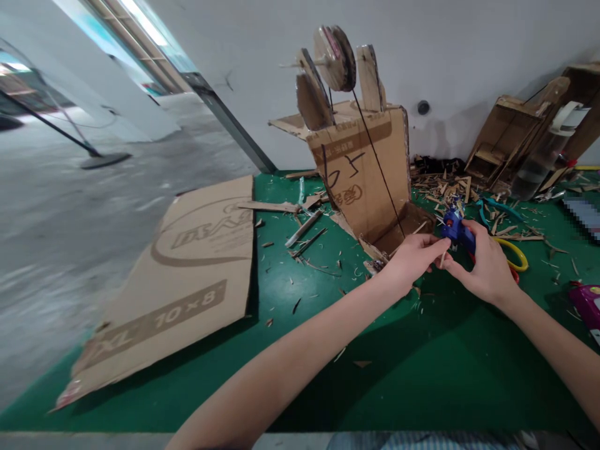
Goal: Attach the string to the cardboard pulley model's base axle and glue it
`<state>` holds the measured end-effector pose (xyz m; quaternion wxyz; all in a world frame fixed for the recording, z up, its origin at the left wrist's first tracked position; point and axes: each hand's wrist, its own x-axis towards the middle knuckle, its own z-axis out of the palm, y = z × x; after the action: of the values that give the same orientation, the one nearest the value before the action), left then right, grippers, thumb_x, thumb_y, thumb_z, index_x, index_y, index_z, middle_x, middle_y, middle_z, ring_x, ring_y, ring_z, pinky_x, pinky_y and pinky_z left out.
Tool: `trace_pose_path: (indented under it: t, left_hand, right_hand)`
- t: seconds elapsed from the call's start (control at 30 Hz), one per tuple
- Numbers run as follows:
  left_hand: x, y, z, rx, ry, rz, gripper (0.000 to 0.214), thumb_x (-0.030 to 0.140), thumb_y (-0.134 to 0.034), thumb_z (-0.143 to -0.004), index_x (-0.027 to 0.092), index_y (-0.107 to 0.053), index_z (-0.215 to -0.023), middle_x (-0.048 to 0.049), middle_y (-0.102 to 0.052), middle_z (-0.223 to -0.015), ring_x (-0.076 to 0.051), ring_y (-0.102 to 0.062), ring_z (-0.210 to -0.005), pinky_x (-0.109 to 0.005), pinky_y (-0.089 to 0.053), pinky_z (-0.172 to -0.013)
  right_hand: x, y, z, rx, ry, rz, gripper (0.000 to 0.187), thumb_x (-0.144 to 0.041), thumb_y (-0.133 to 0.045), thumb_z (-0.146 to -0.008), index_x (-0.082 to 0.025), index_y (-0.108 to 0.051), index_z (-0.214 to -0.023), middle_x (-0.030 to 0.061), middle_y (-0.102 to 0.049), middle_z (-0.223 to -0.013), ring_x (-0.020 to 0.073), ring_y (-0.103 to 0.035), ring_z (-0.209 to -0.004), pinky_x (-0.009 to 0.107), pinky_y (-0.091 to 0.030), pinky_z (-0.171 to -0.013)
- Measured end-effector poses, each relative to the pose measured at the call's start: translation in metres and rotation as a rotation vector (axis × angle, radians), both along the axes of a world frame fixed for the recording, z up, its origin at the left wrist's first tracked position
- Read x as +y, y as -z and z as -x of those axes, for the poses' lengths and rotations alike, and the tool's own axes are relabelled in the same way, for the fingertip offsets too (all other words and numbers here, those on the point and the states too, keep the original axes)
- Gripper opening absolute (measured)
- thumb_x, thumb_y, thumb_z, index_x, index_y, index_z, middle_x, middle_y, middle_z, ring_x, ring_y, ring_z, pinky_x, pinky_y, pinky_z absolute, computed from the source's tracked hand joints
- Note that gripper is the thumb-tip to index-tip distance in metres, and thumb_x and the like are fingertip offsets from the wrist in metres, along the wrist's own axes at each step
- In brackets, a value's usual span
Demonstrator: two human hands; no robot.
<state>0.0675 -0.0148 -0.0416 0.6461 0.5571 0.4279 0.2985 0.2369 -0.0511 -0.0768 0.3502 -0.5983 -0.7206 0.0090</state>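
Observation:
My right hand (pixel 485 267) grips a small blue glue gun (pixel 455 229) above the green table. My left hand (pixel 412 257) meets it from the left, its fingers pinched at the rear of the gun on something too small to make out. Just behind both hands stands a tall cardboard model (pixel 363 169) with round cardboard wheels (pixel 334 57) on an axle at its top and a dark string (pixel 377 165) running down into its open base.
A large flat cardboard sheet (pixel 180 281) overhangs the table's left edge. Cardboard scraps (pixel 445 184) litter the green mat (pixel 422 375). A second cardboard construction (pixel 510 140) leans at the back right. Yellow-handled scissors (pixel 518 255) and a pink object (pixel 588 303) lie at the right.

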Motion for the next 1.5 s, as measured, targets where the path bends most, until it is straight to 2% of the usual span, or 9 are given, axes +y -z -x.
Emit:
trace_pose_path:
  t: [0.7, 0.83, 0.97, 1.03, 1.1, 1.2, 1.27, 1.37, 1.5]
  left_hand:
    - [-0.004, -0.006, 0.001, 0.005, 0.008, 0.065, 0.024, 0.037, -0.063, -0.086, 0.016, -0.059, -0.075, -0.0022, -0.069, -0.073, -0.009, -0.056, -0.062, -0.023, -0.038, -0.060]
    - [-0.006, -0.006, -0.001, -0.019, 0.001, 0.103, 0.029, 0.042, -0.061, -0.087, 0.016, -0.059, -0.074, -0.0026, -0.068, -0.074, -0.010, -0.060, -0.065, -0.022, -0.038, -0.059]
    - [-0.014, -0.010, -0.002, -0.050, 0.037, 0.149, 0.033, 0.047, -0.053, -0.091, 0.015, -0.057, -0.085, -0.0038, -0.068, -0.076, -0.011, -0.063, -0.067, -0.022, -0.040, -0.059]
    - [-0.022, -0.015, 0.000, 0.028, 0.096, 0.010, 0.028, 0.044, -0.052, -0.092, 0.016, -0.056, -0.087, -0.0034, -0.068, -0.075, -0.011, -0.062, -0.066, -0.023, -0.040, -0.058]
    - [-0.032, -0.019, 0.001, 0.204, 0.157, -0.279, 0.022, 0.039, -0.054, -0.091, 0.018, -0.058, -0.089, -0.0025, -0.067, -0.074, -0.014, -0.062, -0.066, -0.025, -0.040, -0.058]
    - [-0.047, -0.023, 0.001, 0.507, 0.237, -0.750, 0.019, 0.034, -0.053, -0.092, 0.020, -0.059, -0.102, -0.0035, -0.070, -0.082, -0.019, -0.065, -0.073, -0.029, -0.040, -0.061]
    - [-0.055, -0.024, -0.002, 0.635, 0.333, -0.956, 0.022, 0.034, -0.046, -0.095, 0.018, -0.059, -0.103, -0.0063, -0.071, -0.086, -0.022, -0.067, -0.079, -0.031, -0.041, -0.063]
    - [-0.060, -0.023, -0.006, 0.733, 0.441, -1.105, 0.027, 0.034, -0.039, -0.098, 0.017, -0.059, -0.097, -0.0083, -0.070, -0.084, -0.023, -0.068, -0.078, -0.031, -0.040, -0.060]
    - [-0.059, -0.020, -0.006, 0.790, 0.444, -1.170, 0.026, 0.035, -0.038, -0.099, 0.017, -0.058, -0.096, -0.0062, -0.069, -0.080, -0.021, -0.068, -0.073, -0.031, -0.039, -0.055]
  right_hand:
    - [-0.001, 0.000, -0.003, 0.013, -0.032, 0.067, 0.084, -0.067, -0.063, -0.075, -0.018, -0.038, -0.138, 0.0163, -0.066, -0.112, 0.0351, -0.068, -0.093, 0.044, -0.053, -0.074]
    - [0.000, 0.000, -0.006, 0.149, -0.072, 0.146, 0.080, -0.065, -0.063, -0.076, -0.019, -0.039, -0.136, 0.0146, -0.067, -0.108, 0.0326, -0.068, -0.090, 0.044, -0.053, -0.073]
    - [0.005, 0.001, -0.018, 0.512, -0.203, 0.234, 0.065, -0.066, -0.046, -0.085, -0.022, -0.039, -0.132, 0.0111, -0.067, -0.098, 0.0275, -0.066, -0.078, 0.042, -0.054, -0.065]
    - [0.007, -0.001, -0.022, 0.700, -0.249, 0.310, 0.058, -0.066, -0.029, -0.089, -0.023, -0.042, -0.126, 0.0092, -0.066, -0.087, 0.0258, -0.062, -0.065, 0.043, -0.052, -0.058]
    - [0.007, -0.008, -0.025, 0.806, -0.258, 0.379, 0.057, -0.064, -0.018, -0.090, -0.023, -0.046, -0.117, 0.0092, -0.065, -0.081, 0.0262, -0.060, -0.061, 0.045, -0.051, -0.056]
    - [0.006, -0.023, -0.028, 0.962, -0.256, 0.461, 0.056, -0.066, -0.013, -0.084, -0.025, -0.050, -0.098, 0.0098, -0.061, -0.074, 0.0276, -0.059, -0.062, 0.046, -0.050, -0.056]
    - [0.004, -0.032, -0.032, 1.089, -0.268, 0.516, 0.053, -0.067, -0.012, -0.082, -0.027, -0.046, -0.091, 0.0076, -0.058, -0.070, 0.0263, -0.056, -0.059, 0.044, -0.048, -0.053]
    - [0.000, -0.035, -0.038, 1.183, -0.287, 0.609, 0.056, -0.069, -0.006, -0.081, -0.028, -0.043, -0.092, 0.0055, -0.054, -0.068, 0.0238, -0.051, -0.054, 0.040, -0.045, -0.048]
    - [-0.003, -0.026, -0.042, 1.243, -0.305, 0.700, 0.062, -0.078, -0.015, -0.077, -0.028, -0.047, -0.095, 0.0052, -0.053, -0.071, 0.0223, -0.049, -0.055, 0.037, -0.044, -0.047]
